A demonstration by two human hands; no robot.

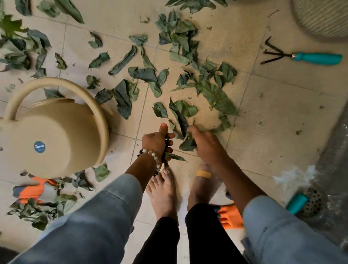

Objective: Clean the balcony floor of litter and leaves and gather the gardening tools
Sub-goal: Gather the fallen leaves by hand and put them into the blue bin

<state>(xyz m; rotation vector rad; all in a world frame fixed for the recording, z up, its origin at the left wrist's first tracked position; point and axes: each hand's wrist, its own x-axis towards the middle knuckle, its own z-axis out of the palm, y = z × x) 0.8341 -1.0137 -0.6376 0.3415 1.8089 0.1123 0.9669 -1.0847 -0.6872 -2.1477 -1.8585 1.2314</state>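
Observation:
Many green leaves (144, 74) lie scattered over the beige tiled floor (274, 101). My left hand (157, 140), with a bead bracelet on the wrist, grips a small bunch of leaves (172, 156) in its fist just in front of my bare feet. My right hand (206, 145) reaches down onto a cluster of leaves (182, 120), its fingers closing on them. A hand rake with a teal handle (316, 58) lies at the upper right. Another teal-handled tool (296, 203) lies at the right by the floor drain.
A beige watering can (51, 131) lies on its side at the left. Orange gloves lie on the floor, one at the lower left (34, 189) and one behind my right arm (230, 217). A ribbed pale pot (329, 15) stands at the top right. A grey gutter strip (343, 164) runs down the right.

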